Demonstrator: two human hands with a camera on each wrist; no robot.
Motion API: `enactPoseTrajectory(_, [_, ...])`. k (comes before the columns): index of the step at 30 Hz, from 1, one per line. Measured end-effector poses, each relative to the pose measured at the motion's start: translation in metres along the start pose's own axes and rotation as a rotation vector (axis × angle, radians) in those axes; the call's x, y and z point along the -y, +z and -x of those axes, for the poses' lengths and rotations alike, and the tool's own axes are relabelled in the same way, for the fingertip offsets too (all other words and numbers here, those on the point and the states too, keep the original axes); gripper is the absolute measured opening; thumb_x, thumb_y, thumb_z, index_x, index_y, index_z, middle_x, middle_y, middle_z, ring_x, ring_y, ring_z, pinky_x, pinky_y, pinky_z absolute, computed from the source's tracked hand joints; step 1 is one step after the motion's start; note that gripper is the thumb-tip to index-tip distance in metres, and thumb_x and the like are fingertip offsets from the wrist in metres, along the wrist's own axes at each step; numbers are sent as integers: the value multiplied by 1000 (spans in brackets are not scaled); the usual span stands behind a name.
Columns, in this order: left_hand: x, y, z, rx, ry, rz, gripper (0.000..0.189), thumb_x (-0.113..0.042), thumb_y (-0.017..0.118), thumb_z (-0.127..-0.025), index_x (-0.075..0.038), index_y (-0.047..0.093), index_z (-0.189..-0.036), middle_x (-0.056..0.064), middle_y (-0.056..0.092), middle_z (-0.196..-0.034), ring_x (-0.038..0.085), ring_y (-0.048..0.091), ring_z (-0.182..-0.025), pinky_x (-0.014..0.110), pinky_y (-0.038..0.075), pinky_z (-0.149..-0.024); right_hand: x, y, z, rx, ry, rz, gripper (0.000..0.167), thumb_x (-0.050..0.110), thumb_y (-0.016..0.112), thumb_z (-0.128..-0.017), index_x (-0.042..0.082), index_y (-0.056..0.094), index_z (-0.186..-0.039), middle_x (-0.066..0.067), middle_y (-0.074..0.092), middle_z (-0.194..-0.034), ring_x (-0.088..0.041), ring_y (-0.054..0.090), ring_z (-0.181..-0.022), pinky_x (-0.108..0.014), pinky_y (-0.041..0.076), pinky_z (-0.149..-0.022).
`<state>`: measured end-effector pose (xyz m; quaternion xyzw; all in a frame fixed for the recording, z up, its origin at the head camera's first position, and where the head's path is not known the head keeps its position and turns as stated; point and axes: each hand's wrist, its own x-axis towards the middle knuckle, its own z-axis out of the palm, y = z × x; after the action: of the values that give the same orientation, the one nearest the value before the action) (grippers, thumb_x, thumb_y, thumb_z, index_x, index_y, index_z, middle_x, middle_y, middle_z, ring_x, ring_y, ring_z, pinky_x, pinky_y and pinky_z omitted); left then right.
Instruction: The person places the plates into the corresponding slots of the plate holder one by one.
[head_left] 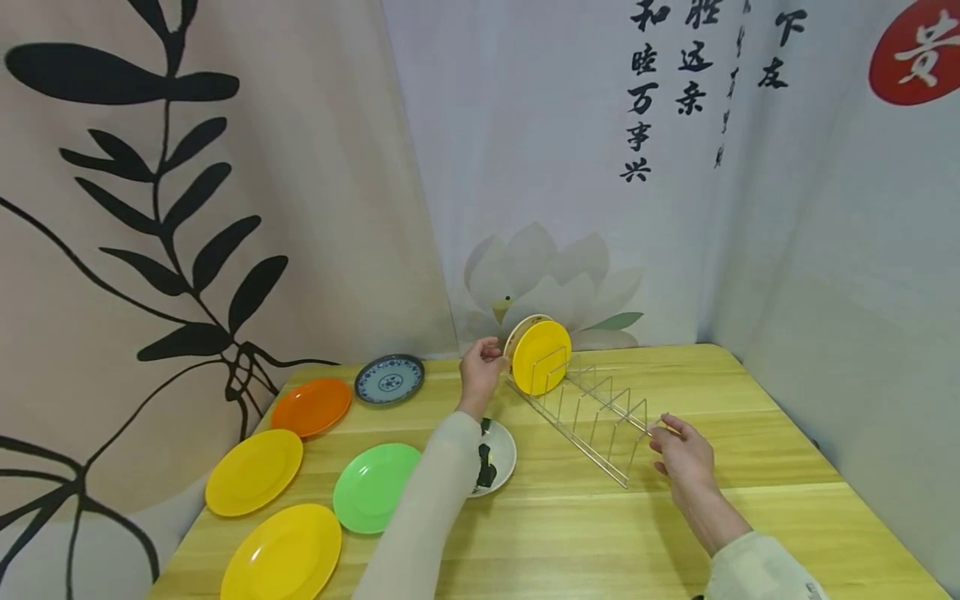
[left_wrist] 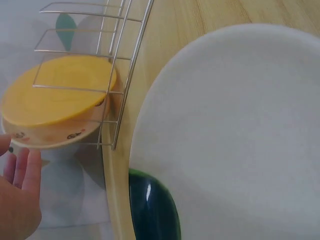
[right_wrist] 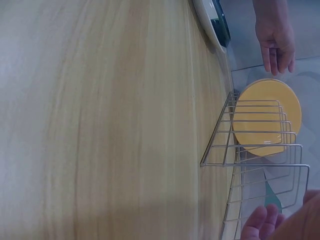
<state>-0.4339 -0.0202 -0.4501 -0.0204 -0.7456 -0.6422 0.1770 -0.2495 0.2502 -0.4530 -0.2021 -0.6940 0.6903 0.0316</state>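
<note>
A wire dish rack (head_left: pixel 592 425) stands on the table, with its far end near the curtain. At that end a yellow plate (head_left: pixel 542 358) stands on edge, with a patterned pale bowl (left_wrist: pixel 65 135) right behind it. My left hand (head_left: pixel 482 375) is beside the bowl's rim, its fingers extended and loosely spread in the left wrist view. Close to the rack's near right end, my right hand (head_left: pixel 684 454) has its thumb and fingers bent around the end of the wire frame. Under my left forearm a white plate with a dark green design (head_left: pixel 502 454) is partly hidden.
To the left lie an orange plate (head_left: pixel 311 407), a blue patterned plate (head_left: pixel 389 379), a green plate (head_left: pixel 375 487) and two yellow plates (head_left: pixel 255 472). A printed curtain (head_left: pixel 337 208) hangs along the back edge of the wooden table (head_left: pixel 750 400).
</note>
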Motion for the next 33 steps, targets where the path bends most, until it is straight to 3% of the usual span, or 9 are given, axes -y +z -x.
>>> enactPoseTrajectory(10, [-5,-26,1,-4,-42,-23,34,4,73,-84,-1,67,-117,14,66,-95,29,66,-91,32,58,-75,-2,1,-2,-3,1,10,61,21,55,-101,6,29,-154,-15,41,-142,-24,49,-115,-39,47,-90])
enactPoseTrajectory(19, [-5,-64,-4,-21,-85,-33,36,-1,73,-87,-2,65,-122,16,65,-102,26,64,-87,33,56,-74,0,0,-1,2,6,13,60,21,54,-102,7,28,-155,-11,43,-136,-21,50,-113,-36,48,-87])
enactPoseTrajectory(24, [-4,-83,-5,-11,-102,-98,36,-2,71,-88,-4,65,-123,17,66,-106,23,64,-82,29,55,-69,1,1,-1,9,6,3,61,21,54,-102,7,27,-155,-14,41,-141,-23,49,-115,-37,47,-87])
enactPoseTrajectory(28, [-3,-97,-2,35,-112,-118,37,0,71,-88,-2,64,-124,16,65,-106,24,64,-85,27,56,-69,0,1,-2,11,9,-1,60,21,53,-103,7,27,-155,-13,40,-142,-23,48,-117,-38,46,-90])
enactPoseTrajectory(33, [-3,-113,7,127,-145,-131,39,0,70,-89,-1,61,-127,17,62,-110,26,63,-94,33,58,-76,0,0,-1,9,11,-8,60,21,53,-103,7,27,-155,-10,41,-139,-21,48,-114,-38,46,-89])
